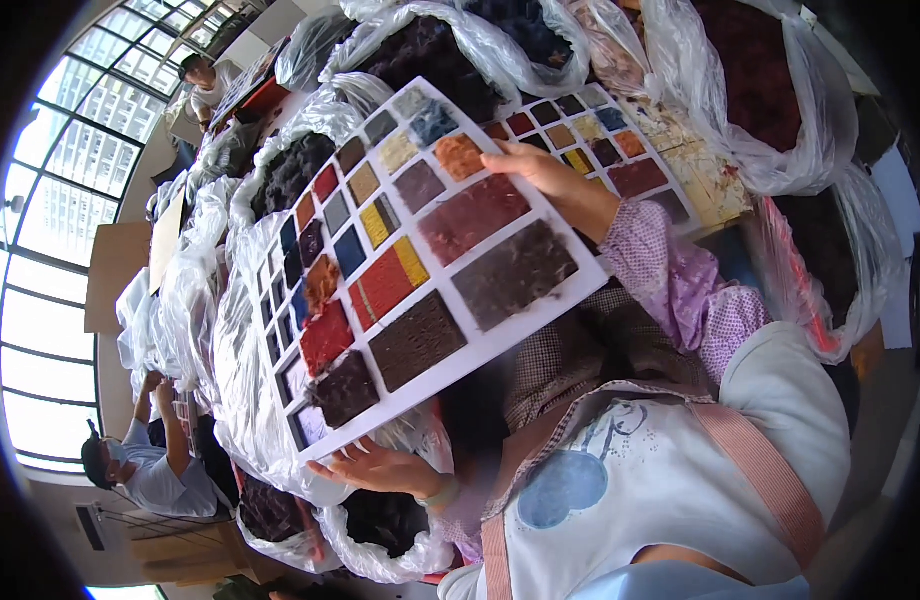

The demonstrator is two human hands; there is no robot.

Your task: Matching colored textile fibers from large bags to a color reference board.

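Note:
A white sample board [540,322], with rows of square windows filled with coloured pile and fibre, is held tilted in front of me. My right hand [552,180] grips its upper right edge, with the thumb on the face beside an orange square; the other fingers are hidden behind it. My left hand [378,470] is palm up at the lower edge near the bottom corner, its fingers apart. Whether it bears the board's weight I cannot tell. Dark brown tufts [346,390] and a red one [327,336] stand proud of their windows.
A second sample board [672,207] lies behind on a stained tan sheet [715,180]. Clear plastic bags [245,330] of dark fibre crowd around, including a dark red heap [745,75]. One person [170,470] raises both hands at left; another person [208,88] is farther back.

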